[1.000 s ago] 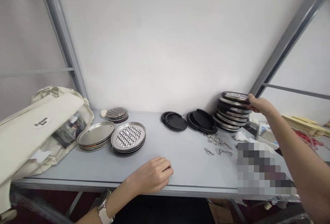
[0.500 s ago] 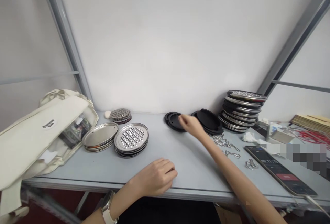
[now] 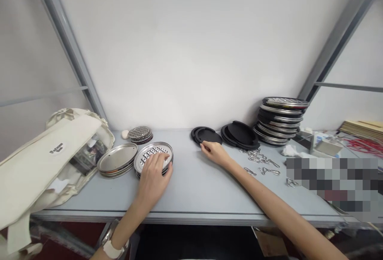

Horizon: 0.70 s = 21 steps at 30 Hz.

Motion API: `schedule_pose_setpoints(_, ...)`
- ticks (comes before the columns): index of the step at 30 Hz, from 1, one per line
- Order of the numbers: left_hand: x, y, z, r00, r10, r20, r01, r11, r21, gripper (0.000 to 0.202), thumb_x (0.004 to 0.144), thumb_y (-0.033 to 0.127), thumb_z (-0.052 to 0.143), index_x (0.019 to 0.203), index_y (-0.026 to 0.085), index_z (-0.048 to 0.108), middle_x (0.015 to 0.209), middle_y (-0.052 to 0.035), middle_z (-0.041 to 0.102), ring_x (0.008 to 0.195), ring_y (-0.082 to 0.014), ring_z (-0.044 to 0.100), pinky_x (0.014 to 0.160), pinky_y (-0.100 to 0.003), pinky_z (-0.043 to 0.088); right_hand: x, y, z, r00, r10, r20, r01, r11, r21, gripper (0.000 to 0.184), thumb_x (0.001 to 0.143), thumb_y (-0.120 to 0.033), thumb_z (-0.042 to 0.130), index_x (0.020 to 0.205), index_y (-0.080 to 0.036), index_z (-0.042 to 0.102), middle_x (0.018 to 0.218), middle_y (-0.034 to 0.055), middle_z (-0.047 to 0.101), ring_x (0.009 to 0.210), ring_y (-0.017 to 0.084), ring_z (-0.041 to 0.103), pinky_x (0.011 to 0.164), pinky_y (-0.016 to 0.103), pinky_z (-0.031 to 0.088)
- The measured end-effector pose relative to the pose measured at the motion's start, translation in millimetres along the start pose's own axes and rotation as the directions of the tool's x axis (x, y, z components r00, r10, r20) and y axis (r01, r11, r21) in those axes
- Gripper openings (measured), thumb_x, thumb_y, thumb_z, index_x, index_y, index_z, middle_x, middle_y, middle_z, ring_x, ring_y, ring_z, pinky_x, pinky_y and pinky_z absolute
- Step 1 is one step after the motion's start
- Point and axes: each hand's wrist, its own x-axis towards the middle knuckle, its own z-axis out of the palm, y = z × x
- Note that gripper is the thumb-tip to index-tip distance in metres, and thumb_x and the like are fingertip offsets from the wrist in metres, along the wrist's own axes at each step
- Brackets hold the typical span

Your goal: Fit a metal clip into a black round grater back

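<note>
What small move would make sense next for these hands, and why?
Probably lifting the top perforated steel disc off its stack with the left hand, since that hand is spread over it. The right hand sits at the edge of the black round lid, so it could steady that.

In the middle of the frame, the steel grater plate [image 3: 155, 151] is silver with rows of dark holes. Just right of it, the round lids [image 3: 208, 135] are plain black. The desk [image 3: 191, 188] is a pale grey-blue. At left, the cream canvas bag [image 3: 38, 160] carries a white oval label [image 3: 57, 148] with black letters. At far right, the thin cords [image 3: 363, 146] are red.
</note>
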Motion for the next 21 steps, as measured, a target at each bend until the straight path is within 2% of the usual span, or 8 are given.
schedule_pose_setpoints(4,-0.6,-26.5,-17.7,0.997,-0.016,0.081,-0.004,0.973,0.231,0.017,0.095,0.027,0.043,0.103,0.017,0.055,0.096,-0.0081,0.061,0.094,-0.0273,0.056,0.084,-0.04,0.043,0.0,1.4,4.8,1.0,0.013,0.019,-0.013,1.0,0.014,0.031,0.094,-0.027,0.038,0.065,-0.021,0.047,0.055,-0.0021,0.049,0.049,0.011,0.042,0.055,0.025,0.026)
schedule_pose_setpoints(5,-0.6,-34.6,-23.8,0.994,-0.028,0.11,-0.005,0.957,0.289,0.018,0.096,0.027,0.04,0.098,0.018,0.055,0.093,-0.008,0.06,0.092,-0.0272,0.057,0.082,-0.039,0.043,-0.1,0.9,5.8,1.0,0.011,0.027,-0.012,1.0,0.018,0.03,0.094,-0.027,0.039,0.065,-0.021,0.047,0.055,-0.0022,0.049,0.049,0.011,0.041,0.055,0.025,0.026)
schedule_pose_setpoints(6,-0.5,-43.2,-30.1,0.991,-0.055,0.121,0.009,0.935,0.354,0.021,0.098,0.028,0.037,0.094,0.018,0.055,0.09,-0.008,0.06,0.089,-0.0271,0.057,0.08,-0.039,0.043,-0.1,0.4,6.6,0.999,0.009,0.034,-0.01,1.0,0.021,0.03,0.094,-0.027,0.04,0.065,-0.021,0.047,0.055,-0.0024,0.049,0.049,0.011,0.041,0.055,0.024,0.026)
schedule_pose_setpoints(10,-1.7,-77.5,-49.5,0.978,-0.174,0.115,0.071,0.796,0.602,0.024,0.095,0.022,0.034,0.094,0.015,0.057,0.091,-0.0121,0.06,0.092,-0.031,0.057,0.079,-0.039,0.043,-0.3,-0.2,7.4,0.998,0.004,0.059,-0.006,0.999,0.032,0.028,0.093,-0.026,0.042,0.066,-0.02,0.048,0.057,-0.0022,0.05,0.05,0.011,0.041,0.055,0.024,0.026)
schedule_pose_setpoints(13,-4.3,-95.1,-54.9,0.942,-0.276,0.193,0.101,0.779,0.619,0.022,0.094,0.02,0.037,0.094,0.015,0.058,0.091,-0.0122,0.062,0.091,-0.0298,0.06,0.076,-0.036,0.044,0.1,1.4,6.5,0.998,0.006,0.067,-0.008,0.999,0.037,0.028,0.093,-0.025,0.043,0.066,-0.02,0.049,0.058,-0.002,0.05,0.051,0.01,0.04,0.055,0.024,0.025)
schedule_pose_setpoints(17,-4.6,-103.9,-56.7,0.872,-0.397,0.286,0.157,0.781,0.604,0.018,0.094,0.02,0.042,0.091,0.017,0.059,0.089,-0.0096,0.065,0.084,-0.0285,0.064,0.067,-0.034,0.042,0.6,2.9,4.6,0.997,0.012,0.07,-0.015,0.999,0.041,0.028,0.093,-0.025,0.043,0.066,-0.02,0.049,0.057,-0.0023,0.049,0.051,0.01,0.039,0.055,0.024,0.025)
schedule_pose_setpoints(21,-1.7,-105.4,-60.7,0.86,-0.421,0.289,0.202,0.799,0.566,0.014,0.092,0.019,0.045,0.087,0.02,0.058,0.088,-0.0078,0.066,0.083,-0.0279,0.064,0.062,-0.032,0.038,-1.3,2.7,5.2,0.997,0.013,0.069,-0.017,0.999,0.047,0.028,0.092,-0.024,0.044,0.065,-0.019,0.049,0.056,-0.0026,0.048,0.05,0.01,0.038,0.054,0.024,0.025)
